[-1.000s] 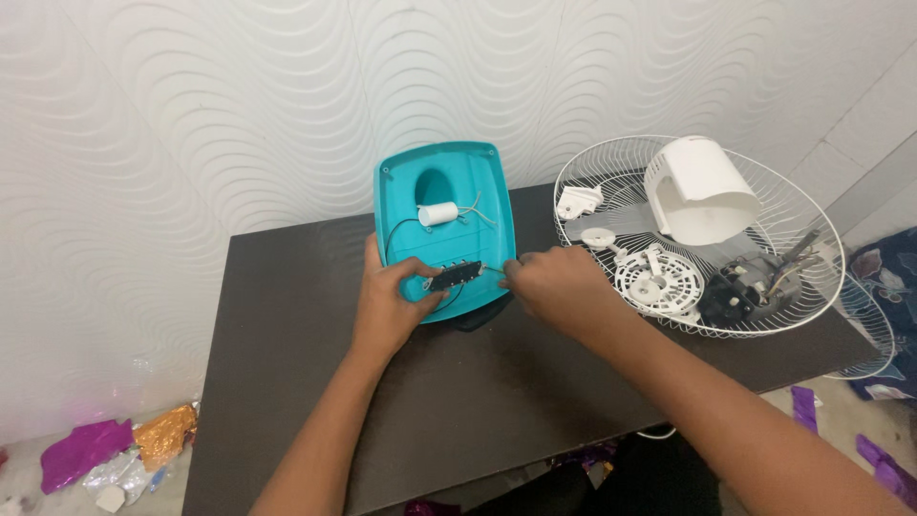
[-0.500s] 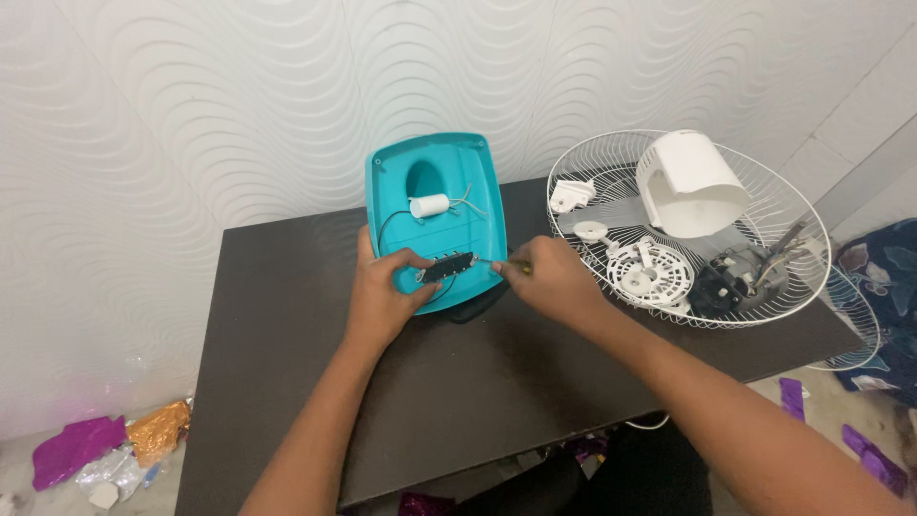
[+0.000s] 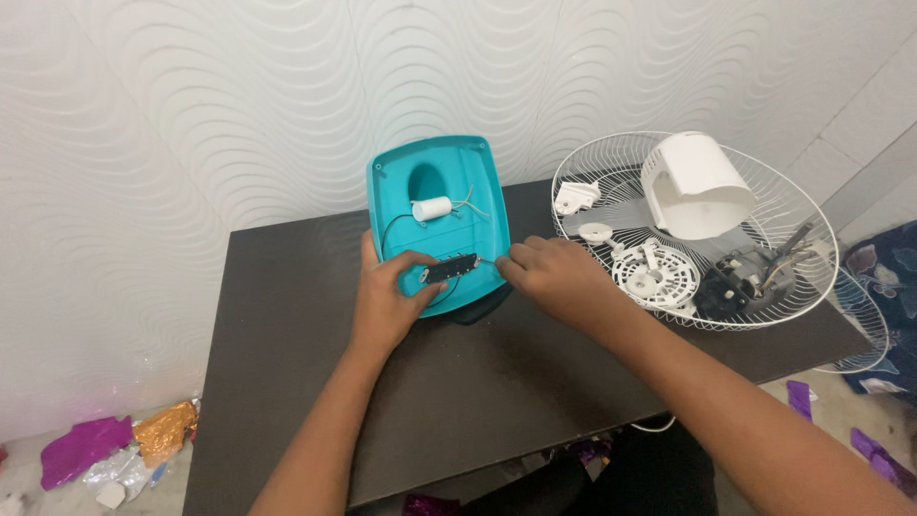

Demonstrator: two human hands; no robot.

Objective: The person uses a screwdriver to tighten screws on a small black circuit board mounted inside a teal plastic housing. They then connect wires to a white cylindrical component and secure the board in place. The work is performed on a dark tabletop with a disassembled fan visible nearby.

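**On the dark table, a fan base lies opened**

On the left, the left hand (image 3: 387,301) pinches a small black switch strip (image 3: 449,268), stiff and likely light, inside the smooth teal plastic base (image 3: 435,215). Best held by its edges; its thin wires look fragile. The right hand (image 3: 554,277) pinches the strip's other end. Farther right sits a wire fan guard (image 3: 611,158).

left hand (image 3: 387,301) and right hand (image 3: 554,277) gripping black switch strip (image 3: 449,268), teal base (image 3: 439,215)

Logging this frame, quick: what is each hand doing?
Left hand: closed on the black switch block.
Right hand: fingertips pinched at the block's end; contents unclear.
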